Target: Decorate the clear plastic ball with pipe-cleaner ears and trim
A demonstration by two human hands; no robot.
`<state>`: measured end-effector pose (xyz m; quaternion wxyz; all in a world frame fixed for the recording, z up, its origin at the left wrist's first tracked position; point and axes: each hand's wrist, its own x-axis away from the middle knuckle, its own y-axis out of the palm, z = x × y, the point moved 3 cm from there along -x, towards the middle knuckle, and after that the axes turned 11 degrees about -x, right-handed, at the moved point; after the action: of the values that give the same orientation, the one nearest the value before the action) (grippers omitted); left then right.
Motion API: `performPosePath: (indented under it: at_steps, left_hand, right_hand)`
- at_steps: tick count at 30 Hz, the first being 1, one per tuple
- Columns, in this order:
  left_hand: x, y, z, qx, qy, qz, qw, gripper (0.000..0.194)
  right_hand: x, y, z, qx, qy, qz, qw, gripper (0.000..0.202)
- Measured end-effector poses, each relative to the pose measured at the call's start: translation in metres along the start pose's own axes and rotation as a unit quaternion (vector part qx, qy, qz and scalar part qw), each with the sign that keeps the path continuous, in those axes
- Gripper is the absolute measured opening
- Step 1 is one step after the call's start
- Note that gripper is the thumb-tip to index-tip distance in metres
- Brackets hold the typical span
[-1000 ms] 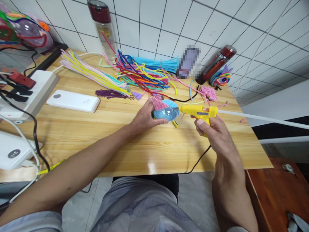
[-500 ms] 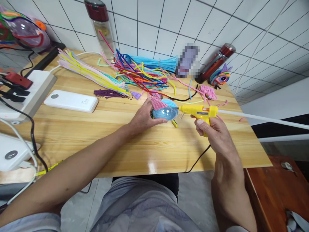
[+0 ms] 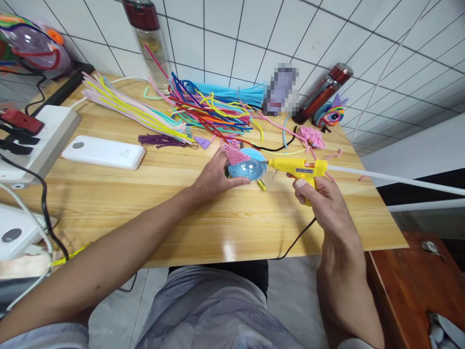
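Held in my left hand (image 3: 218, 175) is a clear round ball (image 3: 249, 170) with light blue pipe cleaner coiled along its far side. A pink striped triangle (image 3: 237, 154) of pipe cleaner stands on its upper left. My right hand (image 3: 321, 194) grips a yellow hot glue gun (image 3: 298, 166) by its handle. The gun's nozzle meets the ball's right edge; whether it touches, I cannot tell. From the gun's back a long white glue stick (image 3: 392, 179) reaches right. The fingertips of my left hand are hidden behind the ball.
Bundles of coloured pipe cleaners (image 3: 214, 111) lie along the back. A white power bank (image 3: 104, 152) and a power strip (image 3: 54, 140) are at left. A red thermos (image 3: 323, 94) stands behind a rainbow one-eyed ornament (image 3: 331, 116). The gun's black cord (image 3: 298, 237) runs over the table's front edge.
The whole view has shifted slightly. Both hands, the ball and the glue gun keep nearly the same places relative to each other, the nozzle still at the ball's right edge.
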<state>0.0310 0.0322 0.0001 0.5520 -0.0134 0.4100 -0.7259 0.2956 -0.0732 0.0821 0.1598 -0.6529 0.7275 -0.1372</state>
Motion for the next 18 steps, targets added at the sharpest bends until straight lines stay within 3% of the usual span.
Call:
performPosePath:
  at_steps: [18]
  left_hand:
    - [0.0005, -0.0019, 0.0028, -0.005, -0.018, -0.013, 1.000, 0.074]
  right_hand:
    - [0.0032, -0.0019, 0.0004, 0.002, 0.005, 0.014, 1.000, 0.052]
